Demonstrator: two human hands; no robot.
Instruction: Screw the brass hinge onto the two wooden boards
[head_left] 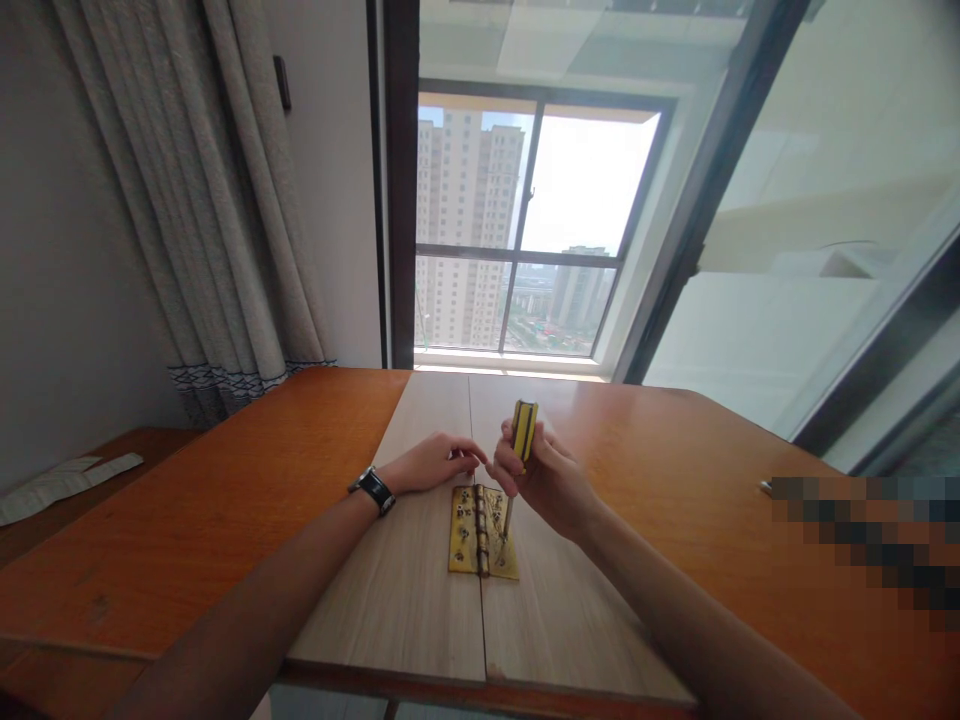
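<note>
My right hand (551, 480) is closed around the yellow and black handle of a screwdriver (525, 432). The screwdriver's thin shaft slants down to the lower part of the right leaf of a brass-coloured hinge (465, 535). Dark screw heads or holes dot both leaves; which they are is hard to make out. The hinge lies opened flat across the seam between two pale wood-grain boards (420, 610). My left hand (435, 462), with a dark watch on its wrist, rests on the boards just beyond the hinge. It holds nothing, and its fingers stretch toward my right hand.
The boards lie on an orange-brown wooden table (300, 510). A pixelated patch covers the table's right side, with a small metal tip (766, 487) at its edge. Pale strips (67, 485) lie at far left, near a grey curtain (217, 200). Behind is a window (517, 250).
</note>
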